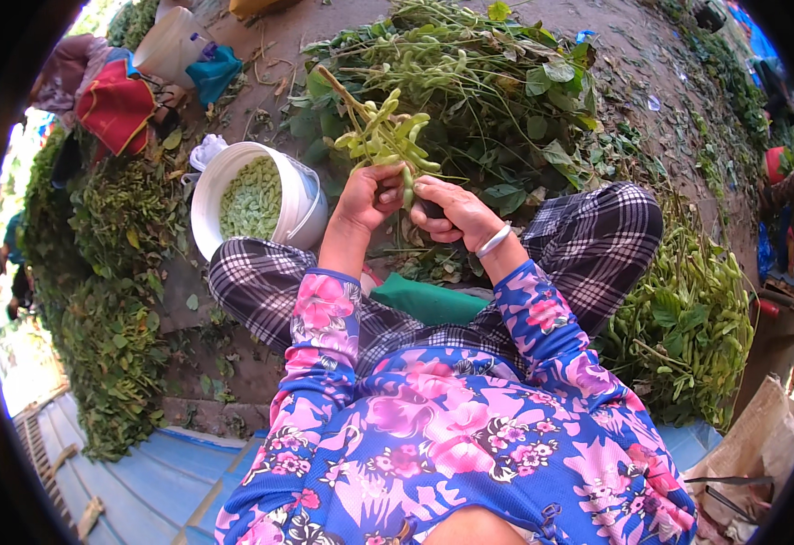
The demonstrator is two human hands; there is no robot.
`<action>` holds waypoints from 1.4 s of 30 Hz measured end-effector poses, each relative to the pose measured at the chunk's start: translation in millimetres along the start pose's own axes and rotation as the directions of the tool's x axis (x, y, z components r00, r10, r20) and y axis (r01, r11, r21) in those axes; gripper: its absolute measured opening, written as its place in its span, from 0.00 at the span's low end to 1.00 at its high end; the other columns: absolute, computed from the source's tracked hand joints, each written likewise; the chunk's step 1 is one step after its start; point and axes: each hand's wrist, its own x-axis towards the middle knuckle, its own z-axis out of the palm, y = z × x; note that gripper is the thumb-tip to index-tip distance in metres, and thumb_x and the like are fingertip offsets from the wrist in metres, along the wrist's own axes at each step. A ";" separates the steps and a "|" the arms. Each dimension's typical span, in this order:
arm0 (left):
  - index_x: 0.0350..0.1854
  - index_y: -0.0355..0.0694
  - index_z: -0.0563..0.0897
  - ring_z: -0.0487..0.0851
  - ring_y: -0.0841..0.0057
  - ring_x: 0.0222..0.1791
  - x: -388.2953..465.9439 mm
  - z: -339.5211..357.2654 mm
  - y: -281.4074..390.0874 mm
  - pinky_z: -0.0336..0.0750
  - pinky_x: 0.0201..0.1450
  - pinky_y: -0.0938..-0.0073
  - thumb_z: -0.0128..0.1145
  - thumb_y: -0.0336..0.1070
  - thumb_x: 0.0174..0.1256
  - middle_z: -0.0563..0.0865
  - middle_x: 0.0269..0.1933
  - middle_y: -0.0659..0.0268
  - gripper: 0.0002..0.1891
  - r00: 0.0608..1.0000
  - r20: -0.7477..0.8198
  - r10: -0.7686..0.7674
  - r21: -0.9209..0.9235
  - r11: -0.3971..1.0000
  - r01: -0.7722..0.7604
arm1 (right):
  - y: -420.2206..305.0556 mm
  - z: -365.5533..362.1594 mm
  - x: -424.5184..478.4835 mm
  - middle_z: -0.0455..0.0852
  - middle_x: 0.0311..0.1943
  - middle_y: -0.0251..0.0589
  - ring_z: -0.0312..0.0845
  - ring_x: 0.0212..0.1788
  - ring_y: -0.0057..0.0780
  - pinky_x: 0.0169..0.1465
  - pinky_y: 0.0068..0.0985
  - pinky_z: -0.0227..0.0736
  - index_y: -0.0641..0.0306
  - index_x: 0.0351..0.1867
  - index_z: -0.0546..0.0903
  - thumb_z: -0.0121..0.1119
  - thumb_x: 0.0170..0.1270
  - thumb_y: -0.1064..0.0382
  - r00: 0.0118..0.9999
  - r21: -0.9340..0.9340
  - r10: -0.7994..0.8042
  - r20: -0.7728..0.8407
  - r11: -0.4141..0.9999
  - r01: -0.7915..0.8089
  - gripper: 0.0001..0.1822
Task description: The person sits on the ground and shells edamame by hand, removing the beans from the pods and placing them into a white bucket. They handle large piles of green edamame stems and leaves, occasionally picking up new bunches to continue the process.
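My left hand (372, 195) grips the lower part of a cut soybean stem (342, 92) carrying several plump green pods. One green pod (408, 188) hangs between my two hands. My right hand (453, 210) is close against it, fingers curled around a small dark object (432, 209); whether that is held or worn on the thumb is unclear. Left of my knee, a white plastic bucket (312, 204) leans toward me with loose green pods (250, 197) inside. Beyond my hands lies a heap of soybean plants (438, 88) with leaves and pods.
A green cloth or bag (431, 300) lies between my legs. More soybean plants are piled at right (683, 327) and at left (111, 293). At upper left another person's red cloth (116, 105) shows beside a second white bucket (171, 46). A pale sack (744, 443) sits lower right.
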 end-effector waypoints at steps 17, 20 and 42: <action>0.38 0.37 0.79 0.67 0.89 0.17 -4.6 15.0 0.6 0.56 0.16 0.89 0.59 0.36 0.61 0.79 0.26 0.73 0.08 0.997 -0.006 0.072 0.270 0.961 -0.067 | -6.8 -2.3 -2.3 0.78 0.26 0.33 0.54 0.13 0.10 0.13 0.10 0.45 0.56 0.54 0.72 0.43 0.72 0.59 0.996 -0.053 0.073 -0.043 0.996 -0.075 0.14; 0.36 0.41 0.80 0.69 0.92 0.19 -18.6 48.9 5.3 0.55 0.18 0.90 0.64 0.39 0.60 0.77 0.26 0.77 0.09 0.967 -0.015 0.254 0.659 0.730 -0.181 | -12.8 -1.2 -5.2 0.79 0.26 0.34 0.54 0.13 0.10 0.13 0.10 0.44 0.56 0.54 0.72 0.43 0.72 0.59 0.994 -0.136 0.048 -0.094 0.989 -0.061 0.13; 0.50 0.37 0.78 0.72 0.89 0.24 -4.1 26.6 -7.5 0.62 0.21 0.89 0.46 0.31 0.68 0.80 0.36 0.72 0.12 0.970 0.017 0.242 0.383 0.895 -0.229 | 13.6 4.8 18.1 0.77 0.23 0.29 0.66 0.19 0.10 0.19 0.14 0.62 0.65 0.37 0.75 0.57 0.64 0.67 0.700 -0.834 -0.701 -0.138 0.463 0.299 0.05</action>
